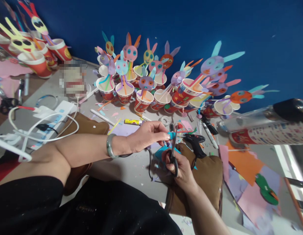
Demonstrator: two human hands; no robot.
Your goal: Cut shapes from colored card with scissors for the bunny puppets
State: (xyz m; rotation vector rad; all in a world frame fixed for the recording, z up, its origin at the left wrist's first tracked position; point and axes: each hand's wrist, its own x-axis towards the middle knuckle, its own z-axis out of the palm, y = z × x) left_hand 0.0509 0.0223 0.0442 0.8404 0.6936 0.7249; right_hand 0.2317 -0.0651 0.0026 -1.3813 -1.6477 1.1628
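Observation:
My left hand [151,135] pinches a small piece of blue paper [171,135] between thumb and fingertips. Around the handles of a pair of scissors [175,143] my right hand [182,168] is closed, with the blades pointing up beside the blue piece. Whether the blades touch the paper I cannot tell. A larger blue sheet [161,152] lies just below, partly hidden by my right hand. Close by rests a black glue gun [195,143], on the brown cushion [209,173]. A yellow glue stick [132,122] lies beyond my left hand.
Paper cups with rabbit-faced paper figures [122,94] stand in a cluster along the blue wall [151,19]. At left is a white power strip [55,120] with looped cables. Coloured paper sheets [254,199] and a clear tube of cups [261,127] are at right.

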